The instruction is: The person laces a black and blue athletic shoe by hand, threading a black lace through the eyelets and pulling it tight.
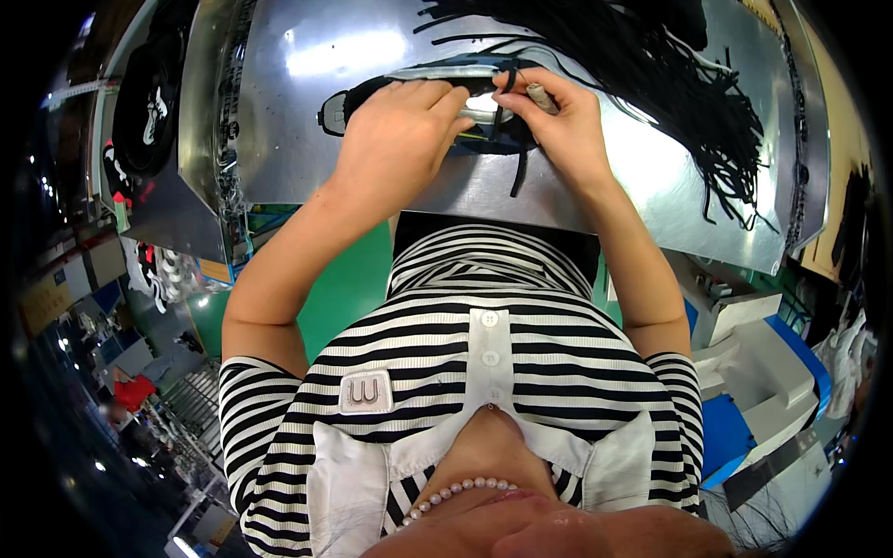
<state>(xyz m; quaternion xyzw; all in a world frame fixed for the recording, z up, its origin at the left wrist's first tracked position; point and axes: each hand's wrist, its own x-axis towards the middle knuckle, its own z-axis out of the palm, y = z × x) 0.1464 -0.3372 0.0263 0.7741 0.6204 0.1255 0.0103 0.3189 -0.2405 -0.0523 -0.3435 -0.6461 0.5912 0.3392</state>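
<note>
Two bare hands over a black shoe [423, 112], lying on its side near the close edge of a shiny metal table [651, 186]. Nearest: black-and-white striped shirt [465, 344] with a small square grey badge [365, 391] sewn on the chest, white placket alongside. Left hand [395, 139] curled down on the shoe, fingers bent and pressing its upper. Right hand [558, 116] pinching a black lace [513, 139] between thumb and fingertips, loose end hanging off the table edge. Farther back, a heap of black laces [670, 84] spread across the table. Off right, white and blue boxes [763, 363] below table level. Off left, flat yellowish signs [56, 288], too blurred to tell more.
</note>
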